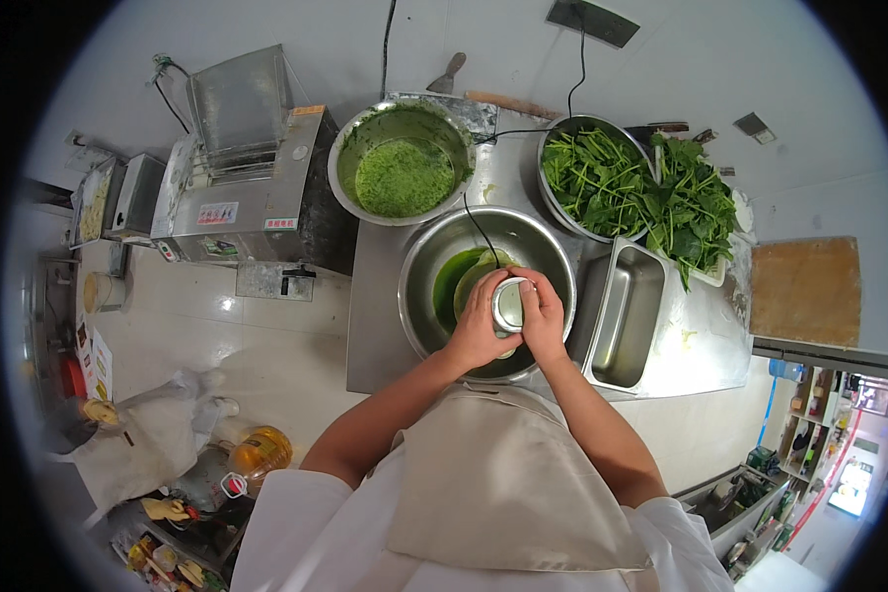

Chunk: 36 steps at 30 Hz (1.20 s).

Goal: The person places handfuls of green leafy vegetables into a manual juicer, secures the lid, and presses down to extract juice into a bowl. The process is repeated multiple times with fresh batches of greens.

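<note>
Both of my hands are closed around a white-topped corded kitchen appliance (509, 305), held over a large steel bowl (408, 296). My left hand (481, 329) grips its left side and my right hand (544, 314) its right side. A black cord rises from it. Below it, partly hidden by my hands, a pale translucent vessel sits in the bowl beside dark green liquid (448, 288). Behind stands a steel bowl (338, 174) of bright green pulp (405, 177). At the back right, a steel bowl (551, 203) and a white container (719, 272) hold leafy greens (599, 170).
An empty deep steel pan (627, 318) stands right of the large bowl on the steel table (374, 325). A scraper (448, 74) and a wooden rolling pin (514, 102) lie along the wall. A steel machine (244, 207) stands left; an oil bottle (260, 451) is on the floor.
</note>
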Available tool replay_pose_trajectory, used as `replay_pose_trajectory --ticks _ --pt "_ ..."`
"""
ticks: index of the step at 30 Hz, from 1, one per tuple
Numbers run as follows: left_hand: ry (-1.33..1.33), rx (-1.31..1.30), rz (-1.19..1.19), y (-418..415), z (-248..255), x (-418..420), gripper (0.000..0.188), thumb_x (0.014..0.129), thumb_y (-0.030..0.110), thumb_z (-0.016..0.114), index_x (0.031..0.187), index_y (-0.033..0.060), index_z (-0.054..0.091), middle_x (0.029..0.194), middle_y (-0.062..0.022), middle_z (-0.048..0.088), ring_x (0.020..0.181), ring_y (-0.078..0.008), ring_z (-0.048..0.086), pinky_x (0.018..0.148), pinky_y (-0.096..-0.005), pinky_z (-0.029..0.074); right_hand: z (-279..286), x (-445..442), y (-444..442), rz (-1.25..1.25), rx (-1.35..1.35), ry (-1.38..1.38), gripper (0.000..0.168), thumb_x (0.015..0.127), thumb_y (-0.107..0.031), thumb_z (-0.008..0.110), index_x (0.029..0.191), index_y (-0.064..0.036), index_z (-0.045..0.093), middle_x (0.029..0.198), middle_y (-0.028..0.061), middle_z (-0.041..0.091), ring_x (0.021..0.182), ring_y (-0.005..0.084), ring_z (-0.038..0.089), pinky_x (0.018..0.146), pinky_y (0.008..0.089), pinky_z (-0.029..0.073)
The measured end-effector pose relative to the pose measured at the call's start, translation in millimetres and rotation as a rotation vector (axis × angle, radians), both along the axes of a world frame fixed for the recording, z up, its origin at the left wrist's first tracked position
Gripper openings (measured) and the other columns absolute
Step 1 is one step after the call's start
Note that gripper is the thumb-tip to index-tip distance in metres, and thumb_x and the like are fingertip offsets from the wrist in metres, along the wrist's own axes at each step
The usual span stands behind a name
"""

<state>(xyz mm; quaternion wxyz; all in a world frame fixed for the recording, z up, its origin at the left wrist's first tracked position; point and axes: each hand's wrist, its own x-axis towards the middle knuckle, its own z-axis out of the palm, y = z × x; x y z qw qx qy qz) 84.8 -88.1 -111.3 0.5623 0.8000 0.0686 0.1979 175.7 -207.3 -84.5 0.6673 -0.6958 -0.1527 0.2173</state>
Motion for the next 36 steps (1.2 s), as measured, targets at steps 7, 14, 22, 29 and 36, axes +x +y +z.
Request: replay_pose_trajectory --ticks 7,14,22,29,36 --pt "0.033 -0.032 0.002 -0.3 -1.6 0.6 0.105 0.073 0.020 0.093 0.160 0.0022 0.035 0.158 -0.0235 0.045 0.148 -0.0432 0.045 0.124 -0.0509 0.038 -2.8 1.9 0.9 -0.010 -0.014 0.007 0.025 0.112 -0.011 0.055 0.127 -0.001 0.072 0.126 0.0090 0.075 0.117 0.0165 0.068 0.104 0.0312 0.052" --pt "0.017 -0.053 0.004 -0.4 -2.1 -1.0 0.107 0.071 0.017 0.094 0.160 0.0033 0.036 0.159 -0.0217 0.046 0.150 -0.0414 0.045 0.125 -0.0492 0.037 0.7 0.0 2.2 -0.020 -0.011 0.006 0.024 0.113 -0.011 0.053 0.126 -0.001 0.070 0.128 0.0105 0.074 0.119 0.0189 0.068 0.107 0.0331 0.051" --pt "-0.010 -0.034 0.016 1.0 -4.5 1.0 0.109 0.070 0.017 0.095 0.160 0.0034 0.036 0.159 -0.0217 0.046 0.149 -0.0414 0.045 0.125 -0.0488 0.037 -0.7 1.0 3.6 -0.050 -0.027 0.008 0.024 0.113 -0.012 0.053 0.123 0.000 0.071 0.126 0.0104 0.075 0.118 0.0187 0.068 0.106 0.0330 0.051" --pt "-0.040 -0.051 0.021 1.2 -3.2 1.1 0.106 0.070 0.022 0.094 0.158 0.0020 0.038 0.158 -0.0211 0.048 0.148 -0.0415 0.046 0.126 -0.0495 0.037 -2.0 0.0 3.0 -0.061 -0.028 -0.013 0.024 0.113 -0.013 0.053 0.124 0.000 0.070 0.125 0.0107 0.074 0.118 0.0187 0.067 0.106 0.0325 0.051" --pt "-0.046 -0.061 0.019 2.2 -3.0 -1.0 0.109 0.069 0.021 0.096 0.160 0.0026 0.038 0.159 -0.0211 0.047 0.150 -0.0399 0.044 0.127 -0.0484 0.036 -5.3 -0.9 0.8 -0.063 -0.050 -0.037 0.025 0.113 -0.014 0.052 0.125 0.001 0.070 0.125 0.0109 0.073 0.118 0.0193 0.067 0.106 0.0327 0.050"
